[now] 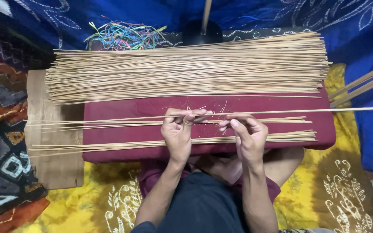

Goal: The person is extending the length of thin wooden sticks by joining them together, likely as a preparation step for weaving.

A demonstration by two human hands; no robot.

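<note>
Lots of thin tan sticks lie in a big pile (186,69) along the far edge of the dark red cushion (121,105) that sits across my lap. That cushion is the biggest thing holding my work, and its left end rests on a bare wooden board (50,159). Under all of it is a yellow cloth with white leaf shapes (337,190), and blue cloth (368,39) hangs behind. Near the front edge of the cushion lies a smaller bunch of sticks (109,146), stretching from the board almost to the right end. Between that bunch and the big pile is a thin row of sticks (109,122), just a few. One long stick (324,110) runs past the right edge of the cushion, and I am holding it near the middle of the cushion. My left hand (178,129) is curled up, with its fingertips pinching that stick. My right hand (248,133) is curled too, with its fingers closed near the same stick, just beside my left hand, but I cannot tell if it really grips it. At the far left corner, behind the big pile, sits a little heap of bright strings (124,36) in many colours. Some thicker sticks (363,84) poke in from the right side.
</note>
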